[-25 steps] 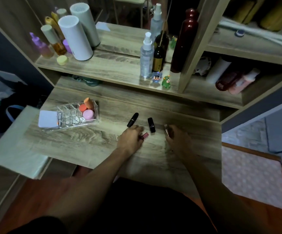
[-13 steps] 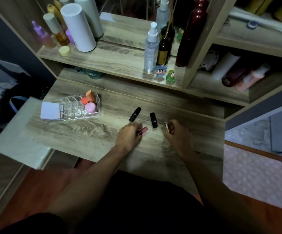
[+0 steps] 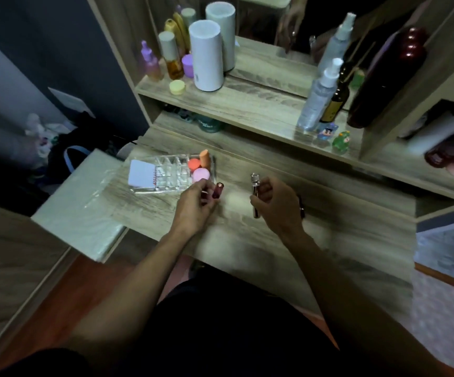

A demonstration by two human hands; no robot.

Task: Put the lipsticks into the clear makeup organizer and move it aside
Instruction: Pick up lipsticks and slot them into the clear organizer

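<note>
The clear makeup organizer [image 3: 167,176] sits on the wooden desk [image 3: 329,240], left of my hands; it holds orange and pink sponges [image 3: 201,170] and a white pad [image 3: 141,172]. My left hand [image 3: 194,206] grips a dark red lipstick [image 3: 217,190] upright just off the organizer's right corner. A silver-capped lipstick [image 3: 255,190] is held above the desk in my right hand [image 3: 276,205]. A black lipstick [image 3: 301,210] peeks out behind my right hand. Any other lipstick is hidden.
The shelf behind the desk carries white cylinders [image 3: 207,55], small bottles, a clear spray bottle [image 3: 317,99], a dark red bottle [image 3: 383,80] and two small figurines [image 3: 341,141]. A pale plastic-covered block [image 3: 79,205] adjoins the desk's left edge.
Both hands have lifted their lipsticks off the desk. They have moved left, closer to the organizer. The two black lipsticks are no longer in plain sight.
</note>
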